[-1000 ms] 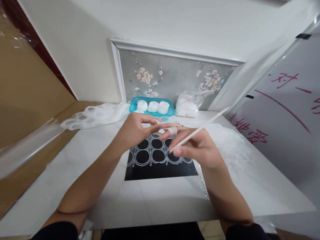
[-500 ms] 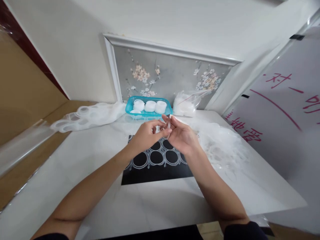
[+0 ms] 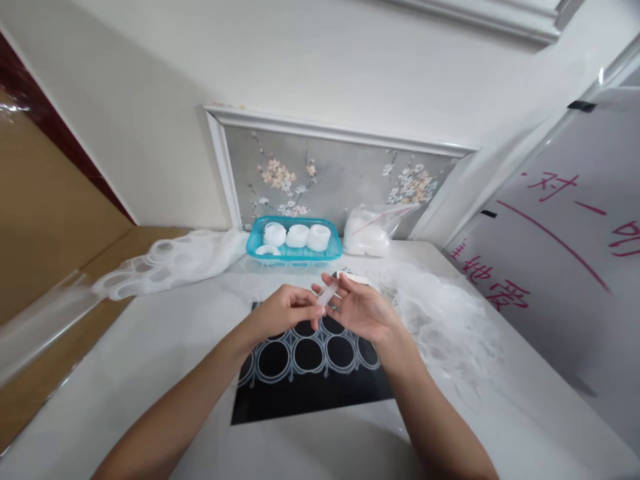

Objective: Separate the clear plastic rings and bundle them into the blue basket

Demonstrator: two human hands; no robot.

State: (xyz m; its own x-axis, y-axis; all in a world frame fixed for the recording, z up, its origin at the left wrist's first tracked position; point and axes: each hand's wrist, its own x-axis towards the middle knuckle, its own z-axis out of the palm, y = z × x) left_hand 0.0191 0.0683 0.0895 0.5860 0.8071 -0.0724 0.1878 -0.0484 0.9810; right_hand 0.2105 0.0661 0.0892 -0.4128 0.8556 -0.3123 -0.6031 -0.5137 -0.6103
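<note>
Over the black sheet (image 3: 310,393), my two hands meet at a small translucent white strip (image 3: 327,293). My left hand (image 3: 283,310) pinches the strip's lower end between thumb and fingers. My right hand (image 3: 369,310), palm turned up, has its thumb and fingers around the upper end. A narrow white piece with a dark end (image 3: 354,278) shows just behind the right fingertips; whether it is held or lies on the table I cannot tell. Below the hands, a translucent lattice of rings (image 3: 291,357) lies on the black sheet, its far part hidden by my hands.
A blue tray (image 3: 255,250) with several white rolls (image 3: 298,236) stands by the wall. Right of it sits a clear bag with white contents (image 3: 367,233). Piled ring lattices (image 3: 445,307) lie at right, more ring netting (image 3: 165,257) at left. A whiteboard (image 3: 560,233) borders the right side.
The view has tilted up, so the table contents sit lower. My left hand has drawn slightly away from the right, and the strip between them now shows more plainly.
</note>
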